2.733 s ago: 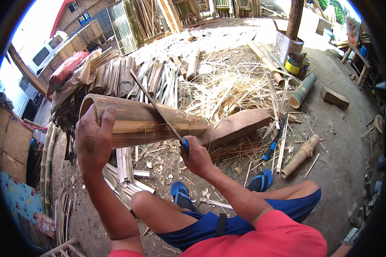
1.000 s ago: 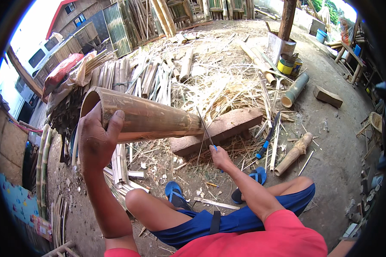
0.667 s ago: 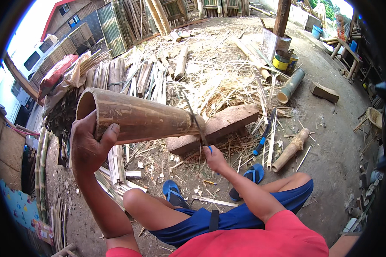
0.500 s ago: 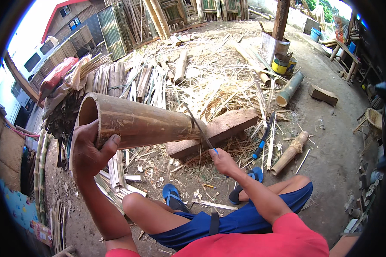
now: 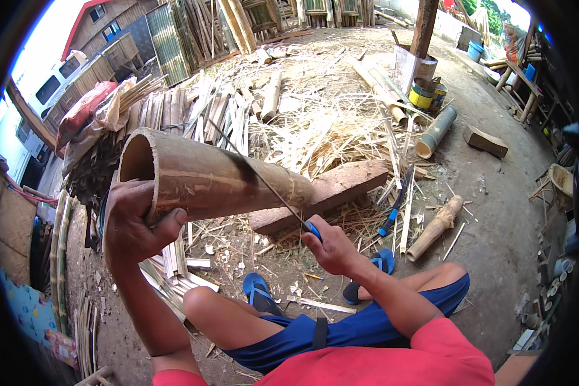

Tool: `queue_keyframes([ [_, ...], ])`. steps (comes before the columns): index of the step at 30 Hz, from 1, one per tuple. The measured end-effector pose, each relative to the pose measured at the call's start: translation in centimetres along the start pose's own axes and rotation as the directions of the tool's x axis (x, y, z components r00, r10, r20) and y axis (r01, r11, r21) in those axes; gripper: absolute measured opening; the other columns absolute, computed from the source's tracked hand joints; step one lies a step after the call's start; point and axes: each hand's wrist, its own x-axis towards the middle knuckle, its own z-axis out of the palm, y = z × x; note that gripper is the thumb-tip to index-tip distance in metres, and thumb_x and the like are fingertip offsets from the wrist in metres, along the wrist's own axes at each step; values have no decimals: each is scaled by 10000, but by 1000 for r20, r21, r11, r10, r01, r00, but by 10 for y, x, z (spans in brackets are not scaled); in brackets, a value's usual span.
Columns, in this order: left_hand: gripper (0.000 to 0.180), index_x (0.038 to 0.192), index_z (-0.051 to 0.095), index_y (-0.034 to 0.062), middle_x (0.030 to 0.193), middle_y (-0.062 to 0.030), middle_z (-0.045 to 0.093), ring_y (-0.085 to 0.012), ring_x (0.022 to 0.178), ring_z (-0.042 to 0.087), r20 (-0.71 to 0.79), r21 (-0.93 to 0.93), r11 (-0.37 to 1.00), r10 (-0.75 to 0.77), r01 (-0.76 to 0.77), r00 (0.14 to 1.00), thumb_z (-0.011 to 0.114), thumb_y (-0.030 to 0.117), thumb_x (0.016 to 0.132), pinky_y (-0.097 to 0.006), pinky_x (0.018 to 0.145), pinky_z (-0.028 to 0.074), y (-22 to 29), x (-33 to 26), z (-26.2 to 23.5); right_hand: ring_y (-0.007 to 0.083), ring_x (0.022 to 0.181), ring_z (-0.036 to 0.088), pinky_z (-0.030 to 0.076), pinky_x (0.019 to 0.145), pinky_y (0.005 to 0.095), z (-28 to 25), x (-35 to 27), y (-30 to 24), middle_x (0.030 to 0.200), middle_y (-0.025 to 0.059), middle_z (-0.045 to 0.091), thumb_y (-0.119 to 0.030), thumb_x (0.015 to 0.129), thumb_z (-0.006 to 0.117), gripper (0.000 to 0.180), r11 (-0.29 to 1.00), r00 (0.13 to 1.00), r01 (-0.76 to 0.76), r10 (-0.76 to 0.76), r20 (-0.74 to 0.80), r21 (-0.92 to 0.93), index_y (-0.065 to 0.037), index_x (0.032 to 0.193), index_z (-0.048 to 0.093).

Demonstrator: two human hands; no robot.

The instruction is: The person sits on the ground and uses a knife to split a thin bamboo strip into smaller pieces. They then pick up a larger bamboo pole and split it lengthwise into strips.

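My left hand (image 5: 138,220) is closed around the near, open end of a thick bamboo tube (image 5: 199,174), fingers inside the rim and thumb outside. The tube slants away to the right, and its far end rests at a reddish wooden block (image 5: 350,183). My right hand (image 5: 331,248) grips the blue handle of a long, thin-bladed knife (image 5: 280,196). Seen nearly edge-on, the blade slants across the tube and casts a dark shadow on it. Whether the edge touches the bamboo I cannot tell.
A second blue-handled blade (image 5: 399,206) lies right of the block, near a short bamboo piece (image 5: 436,228). Shavings (image 5: 328,138) pile up beyond the block. Split bamboo strips (image 5: 222,119) lie at the left. A green bamboo tube (image 5: 436,132) and a wood block (image 5: 486,141) sit at the right.
The knife has swung from the tube's far end toward its middle, with the blade tip further left and higher. My right hand has turned and shifted slightly. My left hand keeps its hold.
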Motion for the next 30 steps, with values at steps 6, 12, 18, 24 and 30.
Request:
queue_keyframes([
  [6, 275, 938, 741, 18, 654, -144, 623, -232, 545, 610, 16, -71, 997, 14, -13, 1000, 691, 192, 731, -348, 586, 487, -2, -2, -5, 485, 819, 617, 456, 706, 524, 2, 8, 3, 803, 268, 629, -473, 1030, 476, 458, 951, 968, -247, 235, -85, -185, -25, 959, 539],
  [12, 261, 853, 723, -20, 597, -113, 584, -158, 508, 535, -13, -50, 995, 89, -89, 996, 649, 219, 779, -316, 542, 452, -12, -3, -16, 485, 791, 635, 468, 707, 537, 16, 0, 70, 797, 277, 651, -514, 1014, 478, 548, 969, 980, -181, 164, -109, -169, -2, 857, 592],
  [18, 448, 995, 681, -67, 776, -136, 669, -121, 691, 587, 55, -197, 967, -156, 164, 986, 640, 370, 901, -301, 683, 487, -37, -5, -32, 291, 586, 659, 504, 602, 454, 9, -21, 157, 729, 173, 670, -547, 983, 513, 569, 791, 792, -610, 607, -64, -53, 6, 900, 612],
  [24, 352, 1047, 638, -46, 837, -143, 684, -168, 747, 647, -85, -432, 863, -327, 261, 941, 576, 290, 963, -336, 732, 510, -41, -5, -20, 485, 983, 634, 471, 849, 545, 44, -39, 155, 982, 298, 668, -533, 990, 491, 527, 819, 832, -555, 542, -123, -146, -11, 1029, 555],
  [30, 435, 1088, 647, -35, 859, -209, 697, -315, 775, 704, -189, -99, 983, -168, 152, 967, 638, 377, 948, -392, 739, 530, 24, -32, 4, 521, 862, 620, 455, 708, 564, 21, -27, -1, 830, 305, 633, -464, 1046, 442, 460, 979, 979, -204, 204, 13, 18, -11, 1003, 515],
])
